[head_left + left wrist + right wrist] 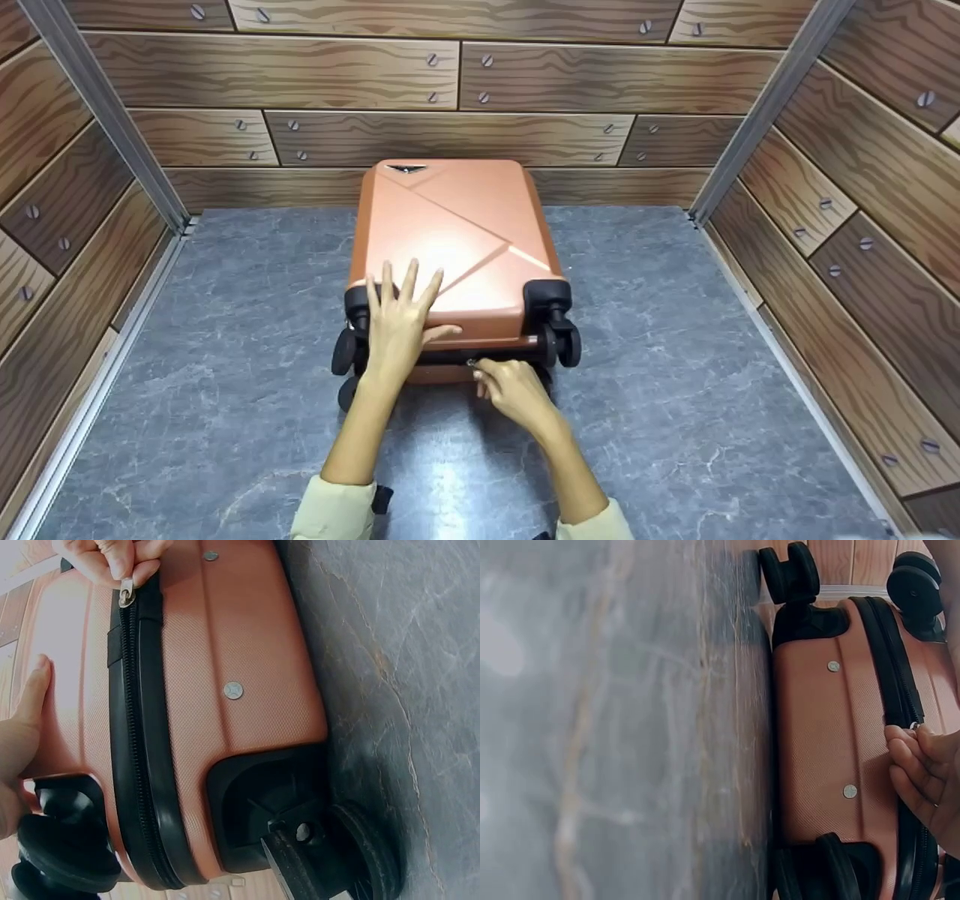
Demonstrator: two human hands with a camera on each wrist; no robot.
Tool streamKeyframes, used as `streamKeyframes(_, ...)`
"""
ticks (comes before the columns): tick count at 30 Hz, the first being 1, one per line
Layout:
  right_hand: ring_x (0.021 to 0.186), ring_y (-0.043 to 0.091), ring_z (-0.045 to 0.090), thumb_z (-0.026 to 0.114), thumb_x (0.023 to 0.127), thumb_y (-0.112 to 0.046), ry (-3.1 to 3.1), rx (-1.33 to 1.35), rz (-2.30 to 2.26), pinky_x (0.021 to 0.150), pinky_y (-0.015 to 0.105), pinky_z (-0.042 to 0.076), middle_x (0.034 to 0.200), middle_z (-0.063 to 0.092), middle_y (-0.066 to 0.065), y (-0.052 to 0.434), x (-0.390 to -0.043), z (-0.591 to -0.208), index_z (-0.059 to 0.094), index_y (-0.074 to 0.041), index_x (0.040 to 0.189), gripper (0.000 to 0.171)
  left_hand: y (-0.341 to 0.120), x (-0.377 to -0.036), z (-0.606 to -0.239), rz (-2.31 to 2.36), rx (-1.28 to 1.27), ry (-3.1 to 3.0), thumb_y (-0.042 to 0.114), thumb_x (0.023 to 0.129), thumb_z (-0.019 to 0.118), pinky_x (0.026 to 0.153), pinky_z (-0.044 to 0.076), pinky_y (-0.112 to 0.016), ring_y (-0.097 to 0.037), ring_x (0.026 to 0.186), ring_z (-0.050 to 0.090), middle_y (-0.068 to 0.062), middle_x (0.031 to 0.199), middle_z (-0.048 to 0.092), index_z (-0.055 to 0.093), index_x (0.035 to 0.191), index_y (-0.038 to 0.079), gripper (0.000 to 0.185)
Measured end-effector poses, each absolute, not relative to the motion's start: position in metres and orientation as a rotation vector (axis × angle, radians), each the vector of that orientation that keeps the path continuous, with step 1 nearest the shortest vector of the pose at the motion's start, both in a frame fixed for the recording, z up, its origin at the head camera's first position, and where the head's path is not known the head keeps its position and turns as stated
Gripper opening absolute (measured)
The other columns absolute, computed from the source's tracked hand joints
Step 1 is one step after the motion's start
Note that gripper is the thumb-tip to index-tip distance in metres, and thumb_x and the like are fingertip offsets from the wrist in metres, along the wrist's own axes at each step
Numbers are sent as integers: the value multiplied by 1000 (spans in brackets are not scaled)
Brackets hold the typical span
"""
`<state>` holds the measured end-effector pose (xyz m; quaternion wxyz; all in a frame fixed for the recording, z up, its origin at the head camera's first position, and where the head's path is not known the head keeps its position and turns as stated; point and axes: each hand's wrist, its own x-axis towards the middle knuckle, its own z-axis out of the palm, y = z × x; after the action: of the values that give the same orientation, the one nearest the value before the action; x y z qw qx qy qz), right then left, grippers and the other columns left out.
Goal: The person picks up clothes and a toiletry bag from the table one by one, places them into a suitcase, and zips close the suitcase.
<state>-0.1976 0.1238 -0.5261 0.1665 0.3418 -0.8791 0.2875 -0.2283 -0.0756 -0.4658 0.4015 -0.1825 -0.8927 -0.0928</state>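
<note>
An orange-pink hard-shell suitcase (457,217) lies flat on the floor, its wheeled end toward me. My left hand (397,330) rests on the top shell near the left wheel, fingers spread and straight, thumb over the front edge. With thumb and curled fingers, my right hand (514,390) pinches the metal zipper pull (127,591) at the middle of the wheeled end. The black zipper (135,735) runs along that end between the two shell halves, and its teeth look closed on the stretch toward the left wheels. Part of the pull is hidden by my right fingers.
Black caster wheels (566,341) stick out at the suitcase's near corners. Grey marble-patterned floor (247,315) surrounds it. Wood-plank-patterned walls (360,75) stand behind and on both sides, with metal strips (120,112) along the corners.
</note>
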Motion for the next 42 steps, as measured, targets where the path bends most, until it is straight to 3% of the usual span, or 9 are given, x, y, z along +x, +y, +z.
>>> streamKeyframes(17, 50, 0, 54, 59, 88, -9, -2515, 1021, 792, 49, 22, 45, 58, 61, -10, 110, -199, -522, 60, -10, 73, 14, -83, -225, -464, -228, -447, -2253, 62, 57, 66, 97, 23, -63, -51, 116, 39, -18, 126, 52, 60, 123, 17, 80)
streamKeyframes(23, 51, 6, 56, 61, 86, -10, -2470, 1082, 728, 48, 23, 43, 57, 60, -10, 94, -202, -525, 60, -12, 73, 13, -80, -225, -466, -233, -424, -2244, 61, 56, 68, 97, 23, -63, -50, 116, 39, -18, 125, 53, 61, 122, 18, 79)
streamKeyframes(30, 49, 6, 55, 62, 84, -11, -2519, 1050, 682, 45, 26, 43, 53, 58, -12, 83, -201, -523, 59, -14, 70, 15, -69, -228, -468, -249, -466, -2266, 64, 62, 63, 98, 23, -62, -49, 117, 38, -18, 127, 51, 59, 126, 19, 79)
streamKeyframes(42, 52, -3, 50, 57, 91, -24, -2757, 1010, 889, 52, 23, 44, 63, 60, -13, 81, -193, -519, 63, -13, 86, 14, -75, -226, -467, -286, -454, -2300, 62, 62, 66, 101, 18, -61, -49, 120, 35, -18, 130, 49, 57, 127, 18, 79)
